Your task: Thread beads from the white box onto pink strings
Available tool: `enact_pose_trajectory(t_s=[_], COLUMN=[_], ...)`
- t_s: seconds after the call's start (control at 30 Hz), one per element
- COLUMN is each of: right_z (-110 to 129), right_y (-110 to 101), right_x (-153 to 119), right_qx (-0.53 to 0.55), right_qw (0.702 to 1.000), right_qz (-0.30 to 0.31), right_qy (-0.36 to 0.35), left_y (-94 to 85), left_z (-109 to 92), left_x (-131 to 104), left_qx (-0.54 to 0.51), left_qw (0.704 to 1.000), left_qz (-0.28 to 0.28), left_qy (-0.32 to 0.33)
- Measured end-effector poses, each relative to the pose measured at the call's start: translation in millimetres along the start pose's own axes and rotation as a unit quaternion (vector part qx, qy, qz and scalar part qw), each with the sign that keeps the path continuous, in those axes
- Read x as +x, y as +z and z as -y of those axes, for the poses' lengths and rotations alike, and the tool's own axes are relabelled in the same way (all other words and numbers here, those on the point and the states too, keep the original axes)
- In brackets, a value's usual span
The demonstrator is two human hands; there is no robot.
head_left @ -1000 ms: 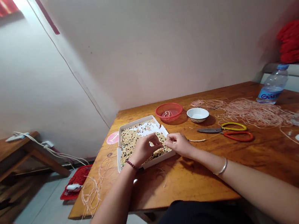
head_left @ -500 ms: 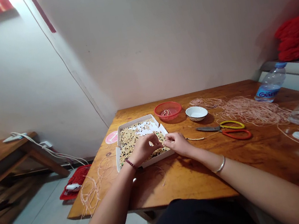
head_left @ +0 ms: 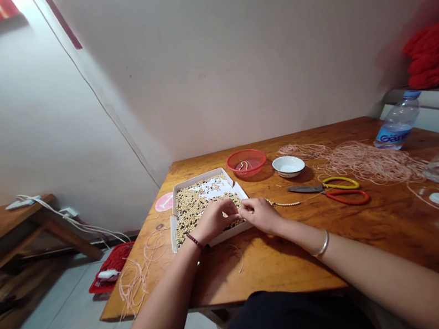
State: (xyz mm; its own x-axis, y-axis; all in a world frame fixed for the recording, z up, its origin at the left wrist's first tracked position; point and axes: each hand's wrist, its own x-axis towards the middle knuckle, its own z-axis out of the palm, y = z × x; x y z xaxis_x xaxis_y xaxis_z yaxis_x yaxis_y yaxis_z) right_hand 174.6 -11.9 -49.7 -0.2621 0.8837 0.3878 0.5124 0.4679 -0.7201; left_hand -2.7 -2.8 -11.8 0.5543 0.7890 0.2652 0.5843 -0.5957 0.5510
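A shallow white box (head_left: 234, 231) holds many small beads (head_left: 189, 203), mostly cream with some dark ones. Over its near right part, my left hand (head_left: 217, 219) has thumb and fingertips brought together in a pinch; what lies between them is too small to make out. My right hand (head_left: 260, 215) is closed beside it, its fingertips meeting those of the left. From behind my right hand a string of beads (head_left: 287, 203), cream with a few dark ones, trails onto the table. Its cord end inside the fingers is hidden.
Behind the box stand a red basket (head_left: 247, 163) and a white bowl (head_left: 289, 166). Scissors (head_left: 327, 191) lie to the right, before a heap of pink cord (head_left: 364, 160) and plastic bottles (head_left: 398, 123). Loose cord (head_left: 134, 285) hangs at the table's left edge.
My right hand has shifted slightly left, and its fingertips now meet my left hand's. More of the bead string shows beside the right hand. The left fingers have drawn closer together.
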Motion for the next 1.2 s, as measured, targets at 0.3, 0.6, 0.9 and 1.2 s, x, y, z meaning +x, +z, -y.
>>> enact_pose_trajectory(t_s=[0.3, 0.6, 0.9, 1.2], right_z=[-0.5, -6.5, 0.9, 1.4], right_y=[-0.4, -5.2, -4.3, -3.1], right_x=[2.8, 8.0, 2.2, 1.6], right_qx=[0.036, 0.064, 0.055, 0.039], right_qw=[0.999, 0.989, 0.998, 0.999], right_qz=[-0.012, -0.125, 0.005, 0.014], right_qy=[0.009, 0.042, -0.002, 0.01], left_y=[-3.3, -7.4, -9.2, -9.2], left_z=[-1.7, -5.9, -8.9, -9.4], left_x=[-0.8, -0.1, -0.7, -1.4], left_qx=[0.036, 0.046, 0.012, -0.002], left_qw=[0.999, 0.997, 1.0, 0.999], left_qz=[-0.003, -0.005, -0.002, -0.034], left_qy=[0.019, 0.062, 0.029, -0.02])
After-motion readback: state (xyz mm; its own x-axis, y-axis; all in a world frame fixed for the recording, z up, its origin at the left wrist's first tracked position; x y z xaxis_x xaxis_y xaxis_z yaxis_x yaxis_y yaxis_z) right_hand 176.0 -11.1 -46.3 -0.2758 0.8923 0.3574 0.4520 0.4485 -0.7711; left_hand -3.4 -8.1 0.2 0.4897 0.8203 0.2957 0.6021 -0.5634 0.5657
